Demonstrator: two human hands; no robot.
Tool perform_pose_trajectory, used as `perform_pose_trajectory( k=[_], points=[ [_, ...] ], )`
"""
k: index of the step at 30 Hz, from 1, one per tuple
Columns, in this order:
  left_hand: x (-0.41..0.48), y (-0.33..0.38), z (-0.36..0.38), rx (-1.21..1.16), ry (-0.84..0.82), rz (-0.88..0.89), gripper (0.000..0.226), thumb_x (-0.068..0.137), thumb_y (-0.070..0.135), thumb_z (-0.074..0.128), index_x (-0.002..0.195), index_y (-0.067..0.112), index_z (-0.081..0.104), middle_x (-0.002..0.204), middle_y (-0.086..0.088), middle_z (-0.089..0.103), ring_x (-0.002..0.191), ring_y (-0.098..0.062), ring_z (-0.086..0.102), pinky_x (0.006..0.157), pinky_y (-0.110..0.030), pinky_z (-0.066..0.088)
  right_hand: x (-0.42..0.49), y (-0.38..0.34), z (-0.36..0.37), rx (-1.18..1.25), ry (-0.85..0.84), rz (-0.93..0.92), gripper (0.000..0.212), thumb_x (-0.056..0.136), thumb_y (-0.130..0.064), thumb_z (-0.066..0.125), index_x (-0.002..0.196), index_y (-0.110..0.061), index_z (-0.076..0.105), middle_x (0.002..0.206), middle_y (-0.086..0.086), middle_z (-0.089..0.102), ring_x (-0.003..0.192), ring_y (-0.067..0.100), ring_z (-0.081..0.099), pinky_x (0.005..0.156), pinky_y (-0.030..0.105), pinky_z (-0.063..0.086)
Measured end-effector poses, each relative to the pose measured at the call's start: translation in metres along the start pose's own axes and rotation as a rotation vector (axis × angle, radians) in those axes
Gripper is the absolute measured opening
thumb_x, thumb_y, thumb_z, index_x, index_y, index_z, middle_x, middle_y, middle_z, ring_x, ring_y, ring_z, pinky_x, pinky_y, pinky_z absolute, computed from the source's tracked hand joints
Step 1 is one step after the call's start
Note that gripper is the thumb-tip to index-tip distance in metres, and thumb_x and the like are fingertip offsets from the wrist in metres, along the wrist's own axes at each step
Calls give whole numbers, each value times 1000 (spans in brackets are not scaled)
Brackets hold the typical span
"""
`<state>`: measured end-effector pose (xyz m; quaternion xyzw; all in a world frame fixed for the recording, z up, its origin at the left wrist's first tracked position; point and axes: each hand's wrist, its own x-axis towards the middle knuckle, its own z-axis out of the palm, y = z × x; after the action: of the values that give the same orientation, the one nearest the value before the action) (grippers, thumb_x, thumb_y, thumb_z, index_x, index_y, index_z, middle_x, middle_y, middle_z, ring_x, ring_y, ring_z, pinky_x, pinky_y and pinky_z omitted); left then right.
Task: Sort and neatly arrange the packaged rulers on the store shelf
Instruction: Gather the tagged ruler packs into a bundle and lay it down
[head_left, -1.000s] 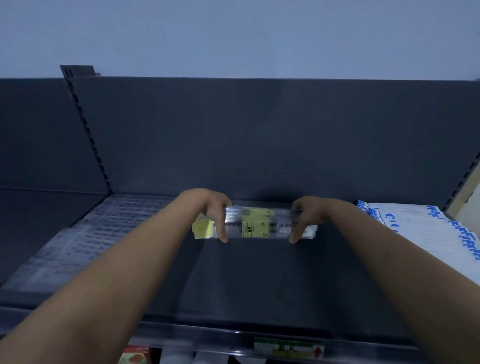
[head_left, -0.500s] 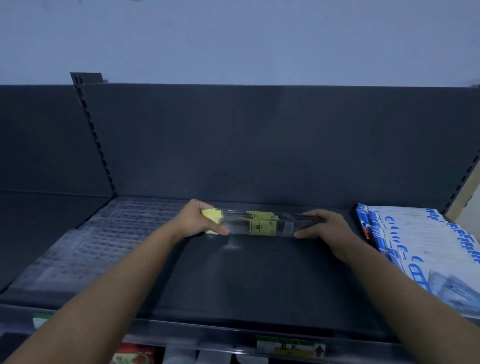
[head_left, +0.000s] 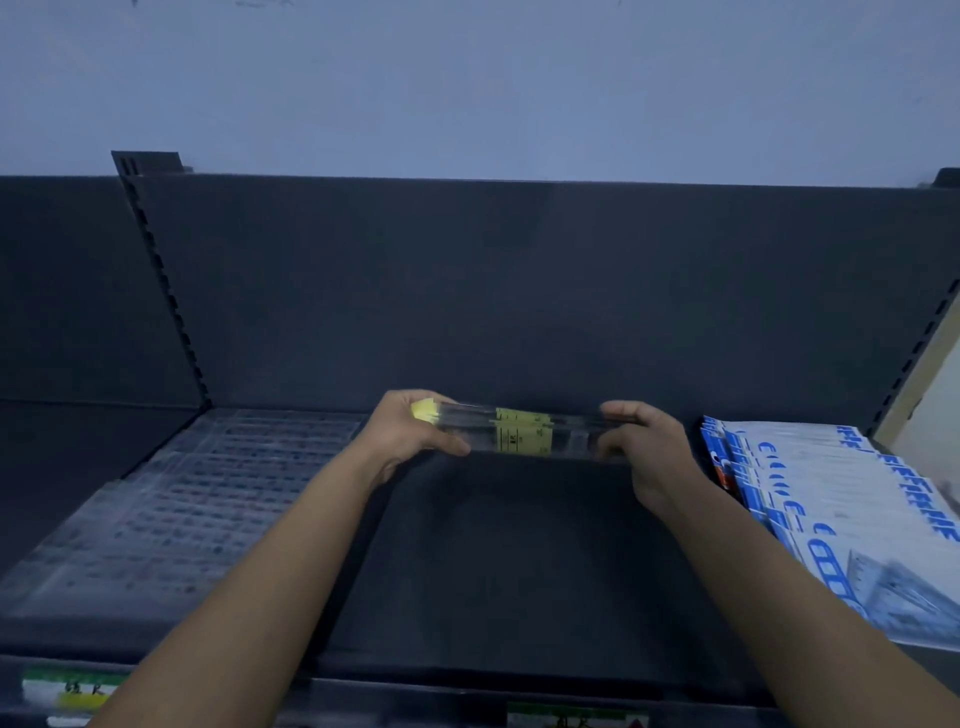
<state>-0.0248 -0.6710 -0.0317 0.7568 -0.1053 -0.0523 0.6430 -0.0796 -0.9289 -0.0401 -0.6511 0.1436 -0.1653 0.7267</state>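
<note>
A stack of clear packaged rulers with yellow labels (head_left: 524, 435) lies crosswise at the back of the dark shelf (head_left: 519, 561), close to the back panel. My left hand (head_left: 410, 434) grips its left end, thumb in front and fingers behind. My right hand (head_left: 641, 441) grips the right end the same way. The stack stands on its long edge between both hands.
A flat layer of clear ruler packs (head_left: 171, 514) covers the shelf's left part. White and blue packaged rulers (head_left: 841, 519) are fanned out at the right. Price labels (head_left: 576, 717) sit on the front rail. A slotted upright (head_left: 161, 291) divides the back panel.
Both hands shifted from pressing the stack's front with fingertips to gripping its ends. The stack moved slightly back and stands more upright on its edge.
</note>
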Motion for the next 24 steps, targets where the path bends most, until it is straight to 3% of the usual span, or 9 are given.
perform_pose_trajectory(
  k=[4,6,8,10,14,19,24],
  points=[
    [6,-8,7,14,7,-85,52,46,-13,88,90,7,70,79,-4,72,76,-18,68,69,-29,58,-1,14,6,-29,23,40,31,75,16,52,85,-11,65,83,2,59,75,13,52,63,21,45],
    [7,-18,11,-47,24,-93,43,52,2,92,88,9,70,78,-2,72,75,-14,67,66,-27,54,-1,23,6,-28,35,26,16,82,3,57,88,-8,67,79,0,61,77,12,55,68,22,45],
    [8,-23,16,-103,131,-73,35,63,28,90,86,10,71,81,-1,72,76,-11,65,71,-25,50,0,26,7,12,73,-4,9,88,-14,60,90,-10,68,84,-2,65,81,11,59,69,23,45],
    [10,-28,21,-71,297,-6,27,78,38,78,80,12,70,80,6,69,76,-4,61,70,-17,46,2,30,9,-25,128,-58,14,94,-25,57,93,-13,65,90,-4,66,83,7,59,72,22,44],
    [16,-35,28,-109,455,11,8,90,16,64,84,21,63,85,6,63,81,-9,58,71,-21,45,4,37,15,-163,214,-195,16,99,-16,45,103,-11,60,96,1,65,85,6,57,76,22,41],
    [23,-37,30,-296,519,-80,12,88,11,64,88,22,59,90,-1,62,84,-15,58,79,-31,46,7,42,19,-180,250,-248,20,100,-10,39,98,-12,59,88,0,66,88,11,57,83,25,40],
    [24,-30,28,-384,529,-47,10,90,6,60,88,16,59,83,-1,62,77,-12,56,76,-26,45,11,43,20,-229,240,-367,20,100,-13,39,97,-18,58,85,-3,66,87,8,58,80,19,40]
  ],
)
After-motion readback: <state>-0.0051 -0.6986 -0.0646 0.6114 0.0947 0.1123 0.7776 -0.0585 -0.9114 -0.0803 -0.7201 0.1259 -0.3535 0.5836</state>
